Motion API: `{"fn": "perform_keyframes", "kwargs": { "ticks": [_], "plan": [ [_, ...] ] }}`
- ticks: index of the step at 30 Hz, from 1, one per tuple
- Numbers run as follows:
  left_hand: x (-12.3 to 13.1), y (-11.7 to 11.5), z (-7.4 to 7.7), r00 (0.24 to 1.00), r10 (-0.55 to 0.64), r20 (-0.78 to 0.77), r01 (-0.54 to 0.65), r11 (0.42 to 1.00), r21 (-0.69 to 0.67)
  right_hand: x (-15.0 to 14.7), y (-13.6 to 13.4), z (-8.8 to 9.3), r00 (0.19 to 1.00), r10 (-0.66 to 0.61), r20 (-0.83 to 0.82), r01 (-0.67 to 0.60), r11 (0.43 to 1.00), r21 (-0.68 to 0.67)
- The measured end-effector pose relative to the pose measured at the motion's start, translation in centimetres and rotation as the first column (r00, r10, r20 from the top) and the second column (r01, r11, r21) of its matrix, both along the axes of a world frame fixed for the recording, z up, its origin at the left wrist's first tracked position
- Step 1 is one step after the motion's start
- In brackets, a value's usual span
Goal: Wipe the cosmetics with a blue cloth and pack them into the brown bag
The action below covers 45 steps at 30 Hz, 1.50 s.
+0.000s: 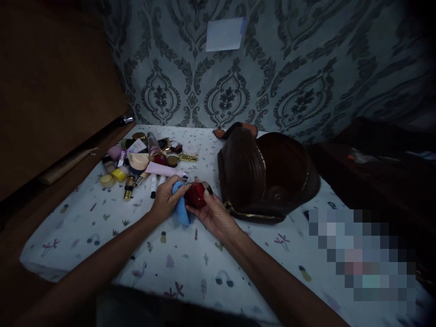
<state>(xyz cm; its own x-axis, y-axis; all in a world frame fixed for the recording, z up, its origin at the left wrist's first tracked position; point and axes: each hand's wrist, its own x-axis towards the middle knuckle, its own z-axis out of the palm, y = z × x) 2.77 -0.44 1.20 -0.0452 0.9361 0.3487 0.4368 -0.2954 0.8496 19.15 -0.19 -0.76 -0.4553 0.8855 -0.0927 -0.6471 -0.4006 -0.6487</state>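
I am cradling the small glossy red rounded bottle (195, 195) in my right grip (214, 214), fingers curled closed under it, just above the white printed sheet (190, 263) and near the brown leather bag (272, 177). My left grip (166, 199) is pinching a blue cloth (181, 212) tight against the bottle's side. I am judging this as wiping under way, and reaching another face is calling for a turn of the bottle.

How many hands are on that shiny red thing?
2. The left hand holds a blue cloth against the red bottle. The right hand cradles that bottle from below, beside the brown bag. No other hands show.
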Motion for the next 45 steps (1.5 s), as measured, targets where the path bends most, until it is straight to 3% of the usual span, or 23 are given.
{"fn": "perform_keyframes", "kwargs": {
  "ticks": [9, 14, 19, 23, 27, 30, 34, 40, 45],
  "plan": [
    [-0.2, 1.2, -1.2, 0.929, 0.099, 0.358, -0.026, 0.979, -0.203, 0.0, -0.1, 0.7, 0.994, 0.088, 0.061, -0.093, 0.992, 0.084],
    [-0.8, 1.1, -0.7, 0.876, -0.059, 0.479, 0.145, 0.979, -0.145, 0.4, 0.1, 0.7, 0.99, 0.069, 0.125, -0.082, 0.991, 0.104],
    [-0.2, 0.5, 0.0, 0.867, -0.053, 0.496, 0.093, 0.994, -0.056, 0.5, 0.3, 0.3, 0.961, -0.03, 0.275, -0.015, 0.987, 0.158],
    [0.1, 0.2, -0.3, 0.9, -0.078, 0.429, 0.061, 0.997, 0.053, 0.6, 0.4, 0.2, 0.891, -0.12, 0.437, 0.01, 0.969, 0.246],
    [-0.1, -0.1, -0.3, 0.982, -0.142, 0.124, 0.121, 0.978, 0.168, 0.7, 0.6, -0.1, 0.819, -0.154, 0.553, 0.018, 0.97, 0.243],
    [-0.3, -0.2, -0.1, 0.982, -0.185, -0.048, 0.191, 0.95, 0.246, 0.8, 0.6, 0.0, 0.812, -0.16, 0.561, 0.026, 0.97, 0.24],
    [-0.6, -0.1, 0.0, 0.979, -0.186, -0.085, 0.201, 0.952, 0.23, 1.0, 0.6, 0.5, 0.835, -0.163, 0.526, 0.037, 0.97, 0.242],
    [-1.0, 0.3, -0.3, 0.989, -0.141, -0.042, 0.146, 0.978, 0.148, 1.1, 1.1, 0.5, 0.903, -0.063, 0.426, -0.01, 0.986, 0.167],
    [-0.7, 0.2, -0.6, 0.984, -0.086, -0.153, 0.129, 0.945, 0.299, 1.0, 1.2, 0.0, 0.92, -0.029, 0.391, -0.023, 0.991, 0.129]
  ]
}}
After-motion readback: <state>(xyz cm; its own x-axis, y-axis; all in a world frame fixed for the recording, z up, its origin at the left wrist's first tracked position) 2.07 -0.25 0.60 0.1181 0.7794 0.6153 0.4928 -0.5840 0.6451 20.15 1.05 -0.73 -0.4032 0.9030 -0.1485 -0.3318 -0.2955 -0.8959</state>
